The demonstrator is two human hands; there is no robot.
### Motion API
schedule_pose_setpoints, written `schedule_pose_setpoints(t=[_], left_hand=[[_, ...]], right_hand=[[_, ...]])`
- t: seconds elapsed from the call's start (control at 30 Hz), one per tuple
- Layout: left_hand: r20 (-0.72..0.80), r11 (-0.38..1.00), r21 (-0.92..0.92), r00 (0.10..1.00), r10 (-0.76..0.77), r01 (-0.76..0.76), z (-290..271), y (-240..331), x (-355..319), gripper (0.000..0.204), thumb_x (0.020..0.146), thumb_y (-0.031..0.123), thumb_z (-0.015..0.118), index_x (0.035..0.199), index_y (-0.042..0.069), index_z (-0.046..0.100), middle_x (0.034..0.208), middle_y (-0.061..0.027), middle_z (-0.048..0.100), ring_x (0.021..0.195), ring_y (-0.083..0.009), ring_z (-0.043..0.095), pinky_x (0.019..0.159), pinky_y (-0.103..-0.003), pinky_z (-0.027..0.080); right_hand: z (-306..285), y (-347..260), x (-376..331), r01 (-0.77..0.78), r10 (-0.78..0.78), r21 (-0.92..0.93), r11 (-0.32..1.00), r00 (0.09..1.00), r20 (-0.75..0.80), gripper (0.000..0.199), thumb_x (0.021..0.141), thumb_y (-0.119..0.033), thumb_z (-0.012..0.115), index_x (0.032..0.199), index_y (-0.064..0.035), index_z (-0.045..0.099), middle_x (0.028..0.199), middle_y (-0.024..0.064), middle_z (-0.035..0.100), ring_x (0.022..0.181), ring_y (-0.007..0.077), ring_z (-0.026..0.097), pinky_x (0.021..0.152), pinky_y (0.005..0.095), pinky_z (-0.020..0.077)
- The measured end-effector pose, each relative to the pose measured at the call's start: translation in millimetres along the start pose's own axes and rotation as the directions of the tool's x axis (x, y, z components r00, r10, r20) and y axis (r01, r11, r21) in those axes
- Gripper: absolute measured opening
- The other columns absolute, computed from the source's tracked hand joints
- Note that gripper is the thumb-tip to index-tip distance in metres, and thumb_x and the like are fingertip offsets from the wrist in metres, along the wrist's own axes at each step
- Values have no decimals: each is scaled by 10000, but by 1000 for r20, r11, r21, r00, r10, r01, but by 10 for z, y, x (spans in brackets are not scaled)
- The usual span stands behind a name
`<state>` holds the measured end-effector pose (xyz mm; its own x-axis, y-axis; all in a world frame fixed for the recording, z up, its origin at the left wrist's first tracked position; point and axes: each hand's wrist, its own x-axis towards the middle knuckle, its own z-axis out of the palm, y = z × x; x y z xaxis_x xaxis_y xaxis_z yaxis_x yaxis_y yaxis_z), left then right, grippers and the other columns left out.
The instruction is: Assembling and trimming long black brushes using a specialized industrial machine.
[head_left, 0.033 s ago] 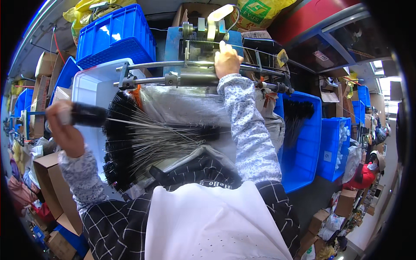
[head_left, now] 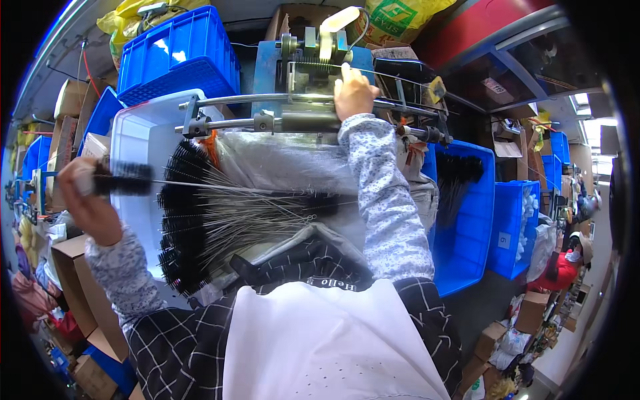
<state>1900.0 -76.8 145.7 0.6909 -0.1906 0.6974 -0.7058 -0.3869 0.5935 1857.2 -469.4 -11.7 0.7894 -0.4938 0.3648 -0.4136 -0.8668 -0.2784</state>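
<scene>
My left hand (head_left: 90, 203), at the far left, is closed around the end of a black bristle brush (head_left: 130, 179). The brush is smeared by motion, and its thin wire stem points right. Below it lies a fanned pile of similar black wire-stemmed brushes (head_left: 187, 223), stems toward the right. My right hand (head_left: 355, 93) is over the bench machine (head_left: 307, 123), its fingers curled and the index fingertip at a thin metal rod (head_left: 400, 77) that slants off to the right. What lies under those fingers is hidden.
A white bin (head_left: 137, 133) stands behind the pile, with a blue crate (head_left: 177, 57) beyond it. To the right, a blue bin (head_left: 467, 233) holds more black brushes, next to another blue bin (head_left: 513, 230). An opened cardboard box (head_left: 87, 280) is at the left.
My left hand has shifted slightly left, drawing the brush with it away from the pile. My right hand has moved a little to the right along the machine.
</scene>
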Motion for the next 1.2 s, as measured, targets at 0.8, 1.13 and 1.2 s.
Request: schedule_pose_setpoints(t=[0.8,1.13,1.2], left_hand=[[397,799,-444,889,-231,406,468,29,-87,143,910,196,378,933,68,436,684,-28,525,473,-67,464,416,-166,361],[836,820,-222,535,-119,528,911,412,-326,76,856,84,459,875,19,424,626,-83,520,545,-155,573,472,-257,404],[835,934,-30,523,-172,356,715,188,-249,113,849,94,459,941,37,429,700,-102,529,611,-202,570,528,-302,415]], right_hand=[[-1680,1040,-239,-310,-153,375,874,557,816,322,828,-184,509,1105,-20,505,934,98,593,855,169,550,785,280,426],[-1143,-610,-849,-209,-547,757,619,577,606,250,868,-192,421,1037,-31,511,810,175,577,743,277,567,689,351,454],[-1000,-491,-694,171,-464,695,699,847,259,213,856,-170,435,995,-43,534,680,146,554,648,275,556,631,361,461]])
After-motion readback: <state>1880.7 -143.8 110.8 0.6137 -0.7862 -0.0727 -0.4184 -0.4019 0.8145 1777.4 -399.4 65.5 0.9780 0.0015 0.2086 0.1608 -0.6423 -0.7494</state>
